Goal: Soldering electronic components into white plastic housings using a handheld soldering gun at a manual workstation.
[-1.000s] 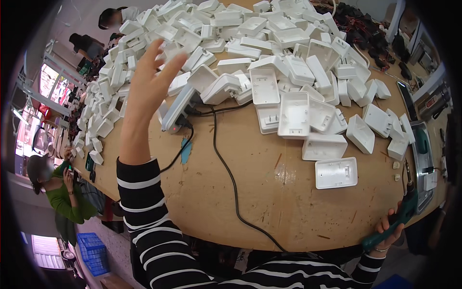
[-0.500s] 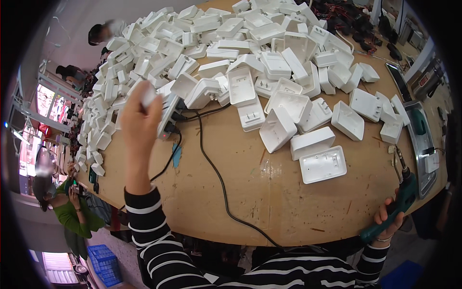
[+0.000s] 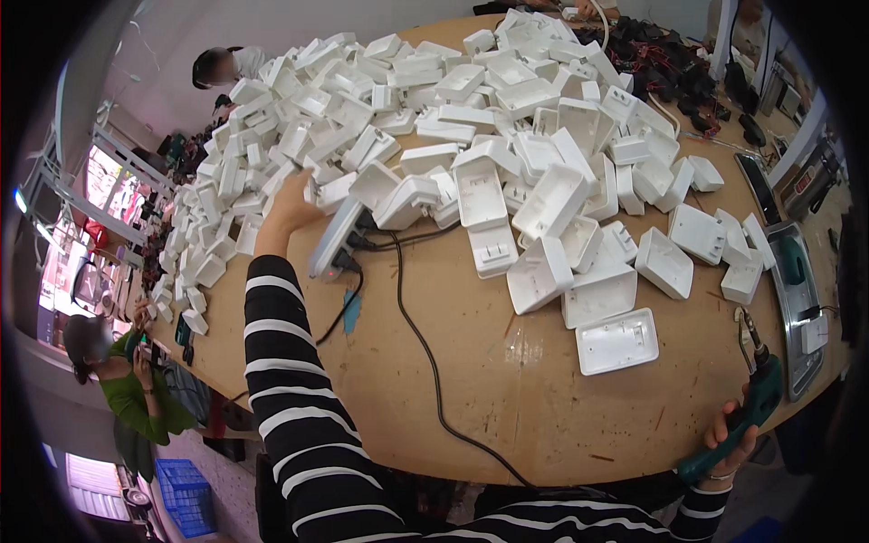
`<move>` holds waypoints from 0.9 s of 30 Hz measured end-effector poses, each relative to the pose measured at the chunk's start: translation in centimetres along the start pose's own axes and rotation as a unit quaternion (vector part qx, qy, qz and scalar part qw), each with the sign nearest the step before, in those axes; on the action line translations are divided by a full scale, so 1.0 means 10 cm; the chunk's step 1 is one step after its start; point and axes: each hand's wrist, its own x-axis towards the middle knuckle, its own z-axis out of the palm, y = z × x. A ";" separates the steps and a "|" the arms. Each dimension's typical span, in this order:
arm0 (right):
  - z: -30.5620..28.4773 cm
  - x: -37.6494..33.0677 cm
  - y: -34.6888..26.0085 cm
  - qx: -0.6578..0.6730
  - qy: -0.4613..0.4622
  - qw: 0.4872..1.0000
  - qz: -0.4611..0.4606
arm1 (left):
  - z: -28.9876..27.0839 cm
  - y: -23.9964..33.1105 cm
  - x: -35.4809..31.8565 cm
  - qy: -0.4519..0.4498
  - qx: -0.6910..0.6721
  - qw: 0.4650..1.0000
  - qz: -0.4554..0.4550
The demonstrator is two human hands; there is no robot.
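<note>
My left hand (image 3: pixel 291 206) is stretched out to the left part of a large heap of white plastic cases (image 3: pixel 460 81). Its thumb and fingers are closed around a small white plastic case (image 3: pixel 311 192), partly covered by the fingers. Just right of that hand lies a grey power strip (image 3: pixel 339 237) with black plugs in it. Low on the right, my right hand (image 3: pixel 731 436) grips a green soldering gun (image 3: pixel 759 404) by its handle, the metal tip pointing up. A white case (image 3: pixel 618 342) lies open side up at the heap's near edge.
A black cable (image 3: pixel 418 339) runs across the brown table (image 3: pixel 507 425) toward me. At the right stand a metal tray (image 3: pixel 797 312) and a dark phone (image 3: pixel 759 187). Dark wired parts (image 3: pixel 665 72) lie at the far right. Other people are around the table's far and left sides.
My left hand has gone from above the power strip farther into the heap. The whole view has shifted a little. My right hand keeps its hold on the soldering gun.
</note>
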 end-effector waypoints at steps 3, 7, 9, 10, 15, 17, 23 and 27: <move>0.02 -0.06 0.00 -0.019 0.055 0.998 -0.034 | 0.26 0.19 0.05 -0.026 0.064 0.997 -0.028; 0.04 -0.09 0.00 -0.068 0.095 0.992 -0.043 | 0.43 0.24 0.27 -0.031 0.078 0.995 -0.057; 0.03 -0.07 0.01 -0.083 0.091 0.991 -0.044 | 0.35 0.15 0.36 -0.034 0.082 0.996 -0.030; 0.04 -0.07 0.01 -0.082 0.095 0.991 -0.044 | 0.31 0.15 0.40 -0.034 0.083 0.996 -0.007; 0.06 -0.11 0.01 -0.091 0.108 0.988 -0.056 | 0.17 0.41 0.53 -0.085 0.081 0.993 -0.001; 0.04 -0.10 0.05 -0.087 0.106 0.989 -0.060 | 0.17 0.44 0.57 -0.110 0.064 0.992 -0.001; 0.07 -0.11 0.04 -0.074 0.099 0.991 -0.051 | 0.26 0.32 0.44 -0.027 -0.049 0.998 -0.038; 0.09 -0.09 0.01 -0.073 0.083 0.993 -0.046 | 0.32 -0.02 0.45 0.174 0.020 0.984 0.041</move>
